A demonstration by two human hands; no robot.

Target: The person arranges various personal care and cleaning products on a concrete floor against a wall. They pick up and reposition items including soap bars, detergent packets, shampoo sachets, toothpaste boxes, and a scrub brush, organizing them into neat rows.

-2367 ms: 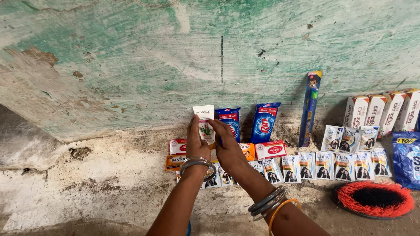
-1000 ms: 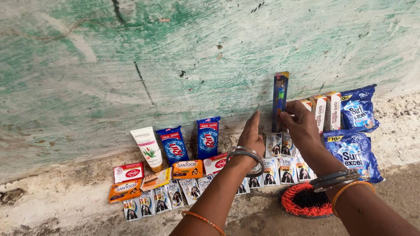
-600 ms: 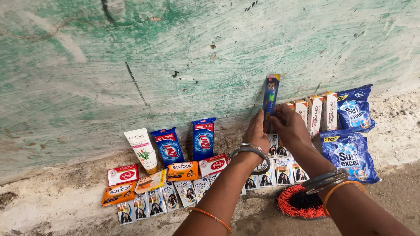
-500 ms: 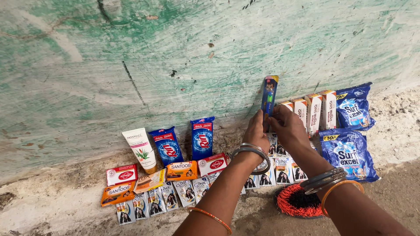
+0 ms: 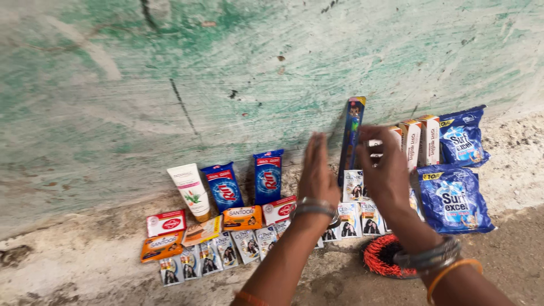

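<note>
against the green wall, both hands (image 5: 320, 170) beside upright toothbrush pack (image 5: 352, 136)

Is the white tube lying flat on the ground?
No, the white tube stands tilted, leaning against the green wall beside the blue packets.

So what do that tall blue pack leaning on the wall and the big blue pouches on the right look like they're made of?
Tall blue pack: probably printed card with a clear plastic front; it stands stiff and flat, though blur leaves this open. Big blue pouches: glossy plastic film, judging by the puffy, crinkled surface and shiny highlights. Both hands, left hand and right hand, are beside the pack.
</note>
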